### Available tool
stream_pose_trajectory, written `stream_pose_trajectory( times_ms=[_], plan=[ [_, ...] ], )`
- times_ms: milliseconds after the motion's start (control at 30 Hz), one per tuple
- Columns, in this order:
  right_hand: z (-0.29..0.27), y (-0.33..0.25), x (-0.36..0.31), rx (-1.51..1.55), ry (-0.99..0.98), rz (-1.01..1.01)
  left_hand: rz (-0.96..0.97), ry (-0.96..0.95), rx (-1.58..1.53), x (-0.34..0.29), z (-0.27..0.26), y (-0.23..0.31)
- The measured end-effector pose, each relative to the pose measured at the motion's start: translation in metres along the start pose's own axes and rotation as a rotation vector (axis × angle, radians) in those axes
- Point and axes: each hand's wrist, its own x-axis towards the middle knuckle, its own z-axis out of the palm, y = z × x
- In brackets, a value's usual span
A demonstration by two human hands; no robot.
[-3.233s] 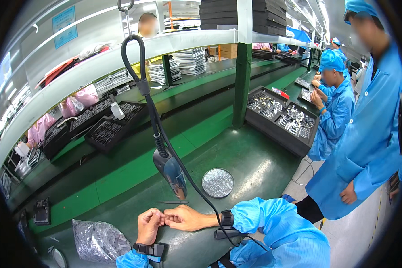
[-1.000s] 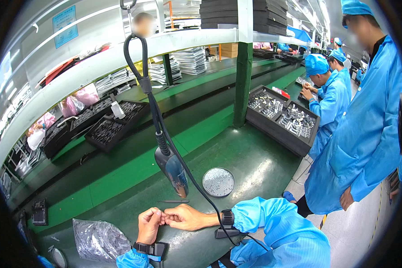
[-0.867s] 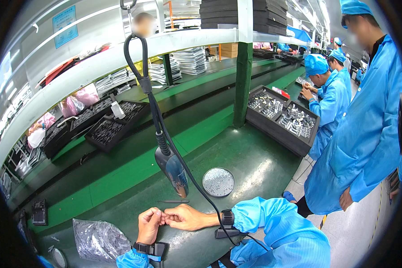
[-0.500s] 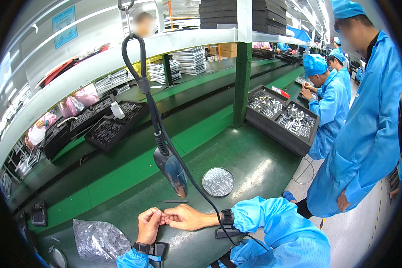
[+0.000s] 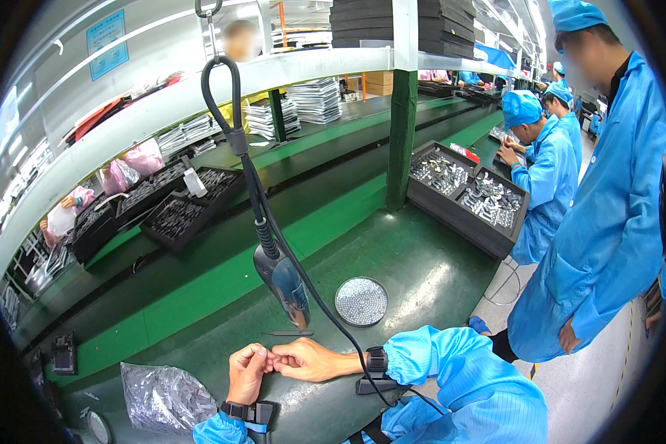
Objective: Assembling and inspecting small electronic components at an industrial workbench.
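Over the near part of the green table (image 5: 325, 259), my left hand (image 5: 247, 370) and my right hand (image 5: 302, 360) meet fingertip to fingertip. Both are pinched closed; whatever lies between the fingers is too small or too hidden to make out. Left of my left hand lies a clear plastic bag (image 5: 164, 398) full of small grey pieces. Just beyond my hands, dark tweezers (image 5: 288, 333) rest on the table. A dark electric screwdriver (image 5: 285, 288) hangs from a black cord loop above them. Farther right sits a round dish (image 5: 361, 301) with a grid of small silver dots.
A black tray (image 5: 466, 194) of small metal parts stands at the table's right edge, beside a green post (image 5: 401, 140). More dark trays (image 5: 192, 207) stand across the bench. A person in a blue coat (image 5: 592, 214) stands at right, with seated co-workers behind. A cord crosses my right wrist.
My hands stay in the same place, fingertips still together. The hanging screwdriver has shifted very slightly. Across the bench, a co-worker's hands at far left have moved a little.
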Motion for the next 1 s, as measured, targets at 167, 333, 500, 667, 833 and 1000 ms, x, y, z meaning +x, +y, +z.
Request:
stream_pose_trajectory(
  times_ms=[167,333,500,667,833,1000],
  plan=[
    [0.0036,-0.0037,0.0045,0.0,-0.012,-0.029,0.028,0.007,0.016,-0.005,-0.0026,0.0057],
    [0.0015,-0.0046,0.0053,0.018,-0.006,-0.017,0.022,-0.002,0.015,-0.0015,-0.0035,0.0042],
    [0.0015,-0.006,0.0024,0.003,-0.009,-0.019,0.023,0.001,0.018,-0.0034,-0.0016,0.0038],
    [0.003,-0.0038,0.0016,0.01,-0.008,-0.024,0.02,0.006,0.014,-0.0047,-0.0019,0.003],
    [0.0031,-0.003,0.0024,0.017,-0.009,-0.022,0.02,0.012,0.009,-0.0043,-0.0022,0.0027],
    [0.0025,-0.003,0.0025,0.011,-0.009,-0.02,0.017,0.02,0.05,-0.0043,0.0029,0.0066]
  ],
)
